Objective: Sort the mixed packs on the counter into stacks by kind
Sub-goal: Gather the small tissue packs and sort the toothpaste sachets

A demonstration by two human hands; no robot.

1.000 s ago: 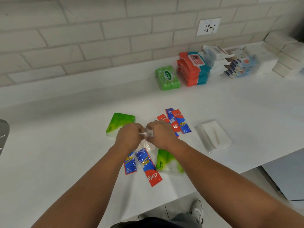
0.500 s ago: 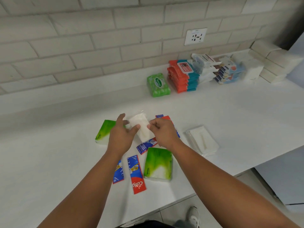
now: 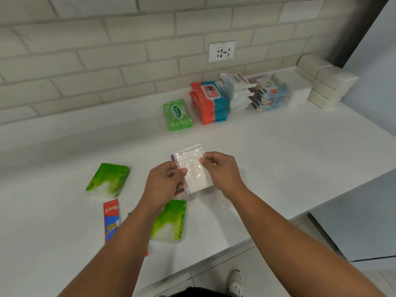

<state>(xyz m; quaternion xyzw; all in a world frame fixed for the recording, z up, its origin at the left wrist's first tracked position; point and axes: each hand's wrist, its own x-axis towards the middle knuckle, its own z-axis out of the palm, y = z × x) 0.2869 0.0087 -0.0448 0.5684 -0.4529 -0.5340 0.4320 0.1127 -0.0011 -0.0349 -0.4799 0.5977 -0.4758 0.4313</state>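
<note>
1. Head view, item in hand: clear pack (image 3: 194, 169), a flat see-through sleeve with white folded contents and a sealed border. Glare shows on the film.
2. Position: lifted above the counter (image 3: 278, 157), tilted, top edge pointing away from the person, held between both hands.
3. Left hand (image 3: 165, 185): fingers curled, thumb and fingertips pinching the pack's left edge.
4. Right hand (image 3: 220, 170): thumb and forefinger pinching the upper right edge, remaining fingers curled in.
5. Left of the grip, well apart: green-and-white pack (image 3: 108, 181), flat on the counter.
6. Nearer the person than the grip: second green-and-white pack (image 3: 169, 221), partly hidden, with a red-and-blue sachet (image 3: 111, 219) to its left.
7. Beyond the grip, along the wall (image 3: 107, 61): green wipes pack (image 3: 177, 114), red-and-teal stack (image 3: 209, 102) and blue-and-white stack (image 3: 267, 96).
</note>
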